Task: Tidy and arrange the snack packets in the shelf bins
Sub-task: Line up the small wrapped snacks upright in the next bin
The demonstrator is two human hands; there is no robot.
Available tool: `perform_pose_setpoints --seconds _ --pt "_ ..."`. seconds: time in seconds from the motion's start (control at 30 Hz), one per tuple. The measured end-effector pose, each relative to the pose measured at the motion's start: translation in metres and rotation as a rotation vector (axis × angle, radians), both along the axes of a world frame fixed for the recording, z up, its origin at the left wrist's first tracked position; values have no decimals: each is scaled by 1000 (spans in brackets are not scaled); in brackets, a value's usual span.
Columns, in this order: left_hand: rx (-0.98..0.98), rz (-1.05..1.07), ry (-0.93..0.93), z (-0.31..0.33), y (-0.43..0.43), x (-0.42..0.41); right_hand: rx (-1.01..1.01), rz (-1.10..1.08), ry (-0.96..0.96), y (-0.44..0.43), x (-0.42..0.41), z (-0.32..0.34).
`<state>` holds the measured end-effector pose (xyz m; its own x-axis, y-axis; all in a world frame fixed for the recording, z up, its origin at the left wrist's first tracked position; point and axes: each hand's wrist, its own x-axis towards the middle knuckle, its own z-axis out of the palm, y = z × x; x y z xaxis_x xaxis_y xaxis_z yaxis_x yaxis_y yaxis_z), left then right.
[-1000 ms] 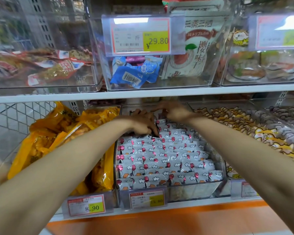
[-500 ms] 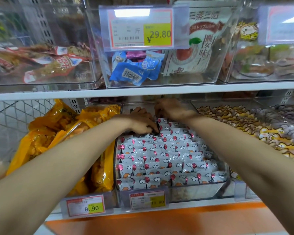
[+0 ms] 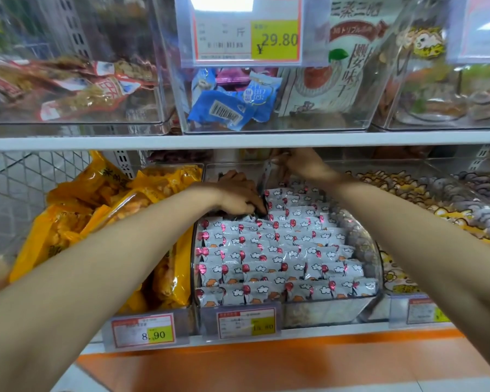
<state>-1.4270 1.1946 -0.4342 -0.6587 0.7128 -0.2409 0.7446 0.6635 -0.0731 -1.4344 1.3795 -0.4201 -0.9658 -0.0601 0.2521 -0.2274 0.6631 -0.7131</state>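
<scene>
Lower shelf, middle bin (image 3: 327, 311): the left hand (image 3: 239, 198) rests on the rear rows of white packets (image 3: 280, 250), fingertips hidden among them. The right hand (image 3: 301, 165) pinches a single packet (image 3: 267, 172) upright behind.

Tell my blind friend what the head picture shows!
Two bare hands reach into a clear bin of white balloon-print packets: the left hand rests on the back rows, the right hand pinches one packet. Yellow bags sit left of it.
</scene>
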Motion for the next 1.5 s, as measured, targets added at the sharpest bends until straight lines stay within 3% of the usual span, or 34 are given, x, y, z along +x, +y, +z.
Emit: perform_pose_setpoints --seconds 0.13,0.3,0.47,0.53,0.7,1.0,1.27,1.5 --pt "7 5 11 0 0 2 21 135 -83 -1 1 -3" --pt "9 8 21 3 2 8 352 56 19 -6 0 -4" --pt "19 13 7 4 2 10 164 134 -45 6 9 0" --pt "20 15 2 5 2 11 177 151 -37 10 16 4" --pt "24 8 13 6 3 14 79 -8 30 23 26 7" --pt "20 23 10 6 4 15 -105 14 -64 21 23 3" --pt "8 19 13 3 4 11 -102 16 -140 16 20 1" --pt "-1 11 32 0 4 9 201 37 36 -4 14 1"
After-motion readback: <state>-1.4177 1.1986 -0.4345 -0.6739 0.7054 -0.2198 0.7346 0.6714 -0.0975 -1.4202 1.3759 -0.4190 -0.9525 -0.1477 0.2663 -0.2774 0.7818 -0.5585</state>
